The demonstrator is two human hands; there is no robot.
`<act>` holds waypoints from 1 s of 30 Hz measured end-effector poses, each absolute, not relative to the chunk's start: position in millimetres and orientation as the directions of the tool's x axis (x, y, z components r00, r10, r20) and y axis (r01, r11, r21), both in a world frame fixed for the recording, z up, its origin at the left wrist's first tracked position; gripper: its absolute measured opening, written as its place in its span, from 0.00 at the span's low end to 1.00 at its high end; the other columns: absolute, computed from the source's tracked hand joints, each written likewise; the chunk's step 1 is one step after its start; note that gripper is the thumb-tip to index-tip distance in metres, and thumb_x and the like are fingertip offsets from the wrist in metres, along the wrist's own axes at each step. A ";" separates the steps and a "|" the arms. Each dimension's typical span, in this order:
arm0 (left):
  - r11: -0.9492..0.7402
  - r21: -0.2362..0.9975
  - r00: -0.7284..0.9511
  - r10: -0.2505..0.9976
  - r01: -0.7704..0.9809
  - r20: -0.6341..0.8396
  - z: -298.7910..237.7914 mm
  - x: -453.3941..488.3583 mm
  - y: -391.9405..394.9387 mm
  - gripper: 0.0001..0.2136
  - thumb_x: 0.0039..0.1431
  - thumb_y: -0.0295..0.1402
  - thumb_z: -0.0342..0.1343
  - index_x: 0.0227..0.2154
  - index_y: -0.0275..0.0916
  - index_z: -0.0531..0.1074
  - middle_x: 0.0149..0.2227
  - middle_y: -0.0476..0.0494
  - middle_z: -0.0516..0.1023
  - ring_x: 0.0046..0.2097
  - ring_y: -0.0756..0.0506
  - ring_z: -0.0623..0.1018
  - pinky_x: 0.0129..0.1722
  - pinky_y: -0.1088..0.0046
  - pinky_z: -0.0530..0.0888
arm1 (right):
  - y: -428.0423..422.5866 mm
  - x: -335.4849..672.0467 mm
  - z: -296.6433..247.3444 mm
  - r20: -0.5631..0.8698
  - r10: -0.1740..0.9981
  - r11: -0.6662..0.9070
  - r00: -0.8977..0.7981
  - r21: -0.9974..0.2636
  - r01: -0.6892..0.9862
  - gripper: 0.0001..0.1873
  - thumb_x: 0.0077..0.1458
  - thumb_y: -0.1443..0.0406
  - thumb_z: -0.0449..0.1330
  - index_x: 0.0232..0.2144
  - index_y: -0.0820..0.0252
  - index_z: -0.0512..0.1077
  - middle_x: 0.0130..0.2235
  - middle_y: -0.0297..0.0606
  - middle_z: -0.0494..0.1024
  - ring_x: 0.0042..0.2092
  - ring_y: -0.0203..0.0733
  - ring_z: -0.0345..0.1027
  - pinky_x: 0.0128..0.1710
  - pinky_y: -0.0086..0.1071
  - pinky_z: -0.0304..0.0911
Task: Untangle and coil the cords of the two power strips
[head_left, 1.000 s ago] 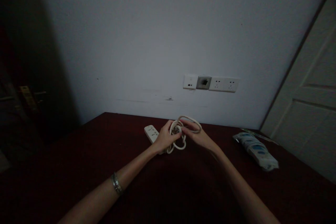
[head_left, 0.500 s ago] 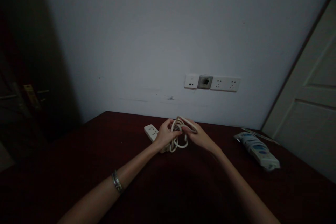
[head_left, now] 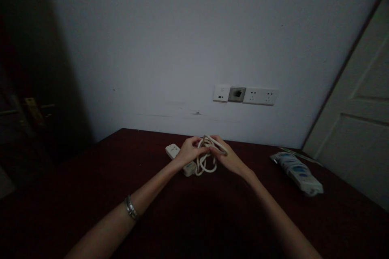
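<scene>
A white power cord (head_left: 209, 168) is gathered in loose loops between my two hands, above the dark red table. My left hand (head_left: 190, 152) is closed on the left side of the loops, thumb pointing right. From the other side my right hand (head_left: 226, 157) grips the same cord, with a strand running over its fingers. Behind and beneath my left hand lies a white power strip (head_left: 172, 151); its middle is hidden by that hand, and its near end shows beside the loops. Some fingertips are hidden behind the cord.
On the right of the table (head_left: 146, 218) lies another power strip in clear plastic wrapping (head_left: 299, 174), with a thin flat strip (head_left: 300, 156) behind it. Wall sockets (head_left: 259, 96) sit above the table's back edge. A pale door (head_left: 361, 101) stands at right.
My left hand has shifted slightly left and up, uncovering more of the power strip's near end. The cord loops have moved only a little, and both hands keep their grip.
</scene>
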State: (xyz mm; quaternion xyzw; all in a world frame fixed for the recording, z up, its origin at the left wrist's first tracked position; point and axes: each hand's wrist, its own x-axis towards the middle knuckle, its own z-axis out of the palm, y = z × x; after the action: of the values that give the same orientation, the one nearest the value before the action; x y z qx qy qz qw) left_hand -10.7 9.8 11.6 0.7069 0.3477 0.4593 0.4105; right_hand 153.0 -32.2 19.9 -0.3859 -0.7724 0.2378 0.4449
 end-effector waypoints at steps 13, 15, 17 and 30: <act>-0.423 0.894 0.346 0.869 0.147 0.354 13.9 -17.1 11.6 0.14 0.38 0.33 0.64 0.30 0.35 0.71 0.24 0.51 0.71 0.25 0.52 0.70 0.24 0.78 0.64 | -20.8 156.0 5.6 0.470 0.851 0.520 -0.234 -0.816 0.253 0.21 0.50 0.57 0.58 0.45 0.63 0.69 0.43 0.41 0.75 0.40 0.43 0.68 0.38 0.33 0.63; -0.436 0.887 0.346 0.864 0.153 0.366 13.5 -16.9 11.3 0.14 0.37 0.33 0.64 0.28 0.35 0.70 0.24 0.52 0.70 0.24 0.52 0.69 0.23 0.78 0.63 | -22.6 155.7 6.2 0.480 0.844 0.531 -0.240 -0.809 0.251 0.20 0.50 0.57 0.58 0.43 0.62 0.69 0.42 0.40 0.75 0.39 0.42 0.68 0.37 0.32 0.63; -0.443 0.883 0.343 0.863 0.157 0.372 14.0 -17.0 10.6 0.13 0.37 0.34 0.64 0.28 0.35 0.70 0.24 0.52 0.70 0.24 0.53 0.68 0.23 0.79 0.63 | -24.3 154.9 6.7 0.495 0.831 0.553 -0.256 -0.789 0.267 0.18 0.52 0.57 0.57 0.42 0.62 0.69 0.39 0.39 0.75 0.37 0.41 0.68 0.37 0.32 0.63; -0.305 0.938 0.350 0.907 0.162 0.235 13.6 -20.2 15.1 0.17 0.38 0.37 0.65 0.31 0.34 0.71 0.23 0.51 0.71 0.22 0.51 0.71 0.21 0.76 0.67 | -20.7 148.2 0.5 0.487 0.842 0.531 -0.233 -0.824 0.198 0.19 0.51 0.57 0.57 0.44 0.58 0.69 0.41 0.38 0.74 0.39 0.40 0.67 0.40 0.34 0.63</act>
State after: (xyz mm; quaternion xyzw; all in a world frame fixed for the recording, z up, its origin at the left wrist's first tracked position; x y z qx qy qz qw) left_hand -20.2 15.1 13.6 0.6908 0.3868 0.4190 0.4446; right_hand 148.2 -20.7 0.5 -0.3626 -0.7166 0.3208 0.5021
